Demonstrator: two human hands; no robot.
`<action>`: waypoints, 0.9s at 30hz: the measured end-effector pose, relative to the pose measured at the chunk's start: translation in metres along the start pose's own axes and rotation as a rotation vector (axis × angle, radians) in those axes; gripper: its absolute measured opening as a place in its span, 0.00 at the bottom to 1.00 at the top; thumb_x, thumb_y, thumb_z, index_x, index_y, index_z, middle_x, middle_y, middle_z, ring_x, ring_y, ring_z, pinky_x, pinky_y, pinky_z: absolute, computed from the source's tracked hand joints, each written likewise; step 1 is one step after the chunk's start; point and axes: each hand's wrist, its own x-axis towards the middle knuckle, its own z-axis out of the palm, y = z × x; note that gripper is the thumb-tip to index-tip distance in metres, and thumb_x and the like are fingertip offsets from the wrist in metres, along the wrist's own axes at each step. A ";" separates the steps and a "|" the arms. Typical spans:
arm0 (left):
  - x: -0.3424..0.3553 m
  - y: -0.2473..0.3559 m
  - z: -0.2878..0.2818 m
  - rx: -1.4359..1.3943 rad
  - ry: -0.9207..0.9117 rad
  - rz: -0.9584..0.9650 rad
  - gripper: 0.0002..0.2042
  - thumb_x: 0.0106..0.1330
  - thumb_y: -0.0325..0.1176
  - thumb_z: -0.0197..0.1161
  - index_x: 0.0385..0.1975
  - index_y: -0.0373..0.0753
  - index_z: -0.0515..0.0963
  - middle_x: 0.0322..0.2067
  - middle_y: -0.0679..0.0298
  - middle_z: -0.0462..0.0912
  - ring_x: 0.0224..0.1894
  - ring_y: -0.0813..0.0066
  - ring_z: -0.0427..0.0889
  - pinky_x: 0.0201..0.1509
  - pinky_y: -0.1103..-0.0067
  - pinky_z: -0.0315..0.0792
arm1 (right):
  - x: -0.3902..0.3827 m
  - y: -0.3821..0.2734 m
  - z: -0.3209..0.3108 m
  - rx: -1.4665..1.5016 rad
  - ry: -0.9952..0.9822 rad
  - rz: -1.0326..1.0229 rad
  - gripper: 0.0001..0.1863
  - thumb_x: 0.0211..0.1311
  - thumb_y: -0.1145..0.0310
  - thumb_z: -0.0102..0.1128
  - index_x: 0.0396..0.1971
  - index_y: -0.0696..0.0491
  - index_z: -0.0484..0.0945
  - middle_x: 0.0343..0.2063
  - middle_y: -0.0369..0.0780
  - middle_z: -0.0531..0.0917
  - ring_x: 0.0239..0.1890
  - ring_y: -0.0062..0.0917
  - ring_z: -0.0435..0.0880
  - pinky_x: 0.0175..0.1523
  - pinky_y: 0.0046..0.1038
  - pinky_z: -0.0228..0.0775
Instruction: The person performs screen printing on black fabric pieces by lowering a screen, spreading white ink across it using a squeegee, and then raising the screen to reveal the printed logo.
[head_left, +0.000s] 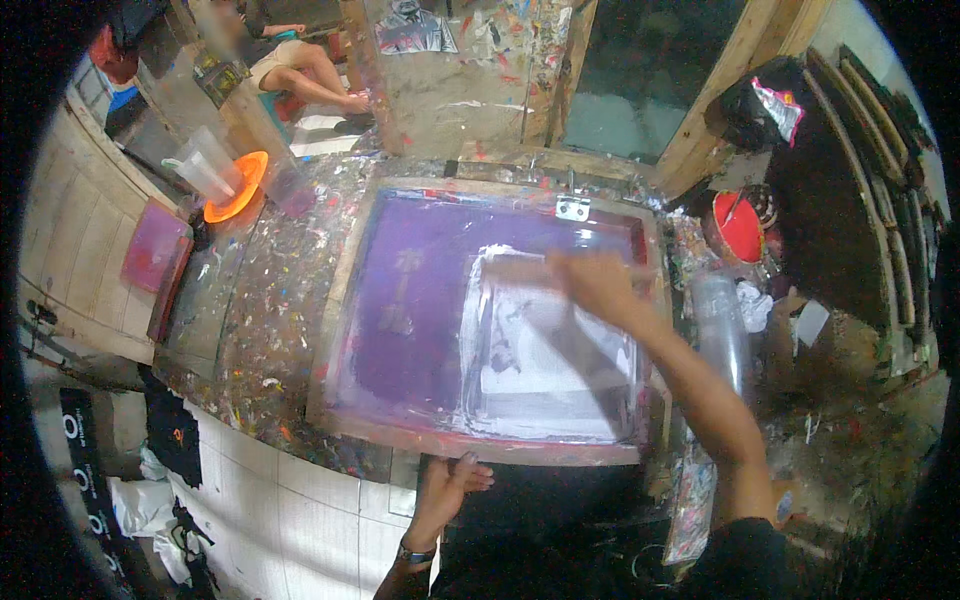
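A screen-printing frame (pixel 351 300) with purple mesh lies on a paint-stained table, white ink smeared over its right half. My right hand (pixel 592 284) reaches across the frame and is closed round a wooden squeegee (pixel 515 271), blurred by motion, near the far end of the white patch (pixel 545 370). The squeegee lies crosswise, its lower edge hidden in the blur. My left hand (pixel 452 494), a watch on its wrist, is at the frame's near edge. Its fingers are stretched to the right and slightly apart; whether they touch the wood is unclear.
A metal hinge clamp (pixel 572 208) is at the frame's far edge. To the right are a red ink tub (pixel 738 228), a clear plastic roll (pixel 718 330) and crumpled white paper (pixel 754 306). An orange plate (pixel 240 190) stands far left. Another person (pixel 300 70) sits beyond the table.
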 end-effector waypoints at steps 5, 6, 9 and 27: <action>-0.003 0.006 0.000 0.039 -0.015 -0.038 0.18 0.75 0.37 0.52 0.51 0.25 0.67 0.35 0.47 0.83 0.36 0.62 0.87 0.40 0.73 0.83 | 0.017 -0.014 0.011 -0.037 0.184 -0.099 0.22 0.61 0.50 0.61 0.44 0.51 0.75 0.13 0.40 0.78 0.14 0.38 0.79 0.24 0.41 0.70; -0.003 0.006 -0.001 0.037 -0.014 -0.049 0.18 0.75 0.38 0.52 0.51 0.25 0.66 0.35 0.48 0.83 0.36 0.62 0.87 0.41 0.73 0.83 | -0.012 -0.039 0.009 -0.038 0.152 -0.114 0.21 0.59 0.52 0.62 0.45 0.51 0.74 0.13 0.39 0.78 0.14 0.37 0.79 0.24 0.41 0.71; -0.002 0.008 -0.003 0.044 -0.056 -0.074 0.19 0.76 0.39 0.52 0.52 0.25 0.65 0.37 0.47 0.82 0.38 0.62 0.86 0.43 0.72 0.83 | -0.099 -0.089 -0.016 0.012 0.226 -0.257 0.20 0.53 0.59 0.62 0.45 0.50 0.75 0.26 0.40 0.83 0.25 0.33 0.83 0.32 0.39 0.74; 0.000 0.008 -0.002 0.074 -0.075 -0.124 0.17 0.77 0.38 0.48 0.49 0.25 0.68 0.37 0.48 0.83 0.38 0.62 0.86 0.45 0.71 0.82 | -0.154 -0.145 -0.015 0.043 0.058 0.255 0.13 0.59 0.62 0.57 0.41 0.50 0.74 0.27 0.40 0.81 0.23 0.37 0.83 0.31 0.41 0.73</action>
